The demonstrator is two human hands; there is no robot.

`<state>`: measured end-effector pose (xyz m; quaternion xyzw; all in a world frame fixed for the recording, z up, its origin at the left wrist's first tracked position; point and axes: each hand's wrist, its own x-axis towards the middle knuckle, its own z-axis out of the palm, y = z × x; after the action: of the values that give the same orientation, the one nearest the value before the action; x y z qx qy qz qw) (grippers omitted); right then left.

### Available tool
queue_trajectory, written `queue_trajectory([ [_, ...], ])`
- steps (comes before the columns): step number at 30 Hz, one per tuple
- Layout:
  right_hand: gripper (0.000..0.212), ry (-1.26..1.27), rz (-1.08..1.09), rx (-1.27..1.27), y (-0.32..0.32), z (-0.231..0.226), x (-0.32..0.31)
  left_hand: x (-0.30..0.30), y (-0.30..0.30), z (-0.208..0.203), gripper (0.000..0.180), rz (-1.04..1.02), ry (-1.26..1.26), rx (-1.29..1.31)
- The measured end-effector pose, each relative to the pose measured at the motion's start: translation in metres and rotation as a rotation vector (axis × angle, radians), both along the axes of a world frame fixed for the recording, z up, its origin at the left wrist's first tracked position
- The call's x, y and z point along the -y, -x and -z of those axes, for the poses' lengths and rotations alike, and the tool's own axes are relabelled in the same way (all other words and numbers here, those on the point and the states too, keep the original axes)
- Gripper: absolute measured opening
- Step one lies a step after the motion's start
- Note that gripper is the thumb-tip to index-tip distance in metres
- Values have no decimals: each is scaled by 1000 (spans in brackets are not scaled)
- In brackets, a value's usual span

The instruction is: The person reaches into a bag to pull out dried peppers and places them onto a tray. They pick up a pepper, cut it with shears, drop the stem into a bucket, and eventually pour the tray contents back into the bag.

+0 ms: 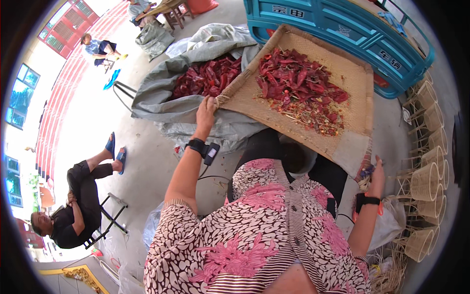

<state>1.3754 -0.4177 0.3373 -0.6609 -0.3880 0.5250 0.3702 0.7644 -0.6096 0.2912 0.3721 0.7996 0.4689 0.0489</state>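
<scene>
A shallow, square-sided woven tray (357, 110) is tilted in front of me, over my lap. Dried red chili peppers (298, 78) are heaped on it, with yellow seeds and broken bits (313, 120) scattered around and below the heap. My left hand (205, 117) is closed on the tray's left corner, beside the open sack. At the near right corner, my right hand (376, 179) is against the rim; part of its grip is hidden. A grey woven sack (152, 95) stands open beyond my left hand, holding more dried chilies (208, 76).
A blue cargo vehicle (323, 29) stands just behind the tray. Stacked woven baskets (426, 181) line the right side. A person (78, 210) sits at the left on a folding chair (115, 213); another person (98, 49) sits farther back. Plastic bags (389, 223) lie near my right arm.
</scene>
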Motion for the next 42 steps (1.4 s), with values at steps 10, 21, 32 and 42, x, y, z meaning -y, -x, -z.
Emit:
queue_trajectory([
  [10, 51, -126, 6, 52, -64, 78, -29, 7, -38, -16, 28, -39, 127, -162],
  [21, 48, -207, 45, 98, -66, 53, -18, -8, -25, -86, 39, 142, 477, -892],
  [32, 51, -285, -69, 156, -60, 56, -34, 60, 35, -27, 34, 930, 762, -398],
  [42, 48, -471, 99, 451, -71, 41, -22, 12, -14, -94, 25, 169, 451, -595],
])
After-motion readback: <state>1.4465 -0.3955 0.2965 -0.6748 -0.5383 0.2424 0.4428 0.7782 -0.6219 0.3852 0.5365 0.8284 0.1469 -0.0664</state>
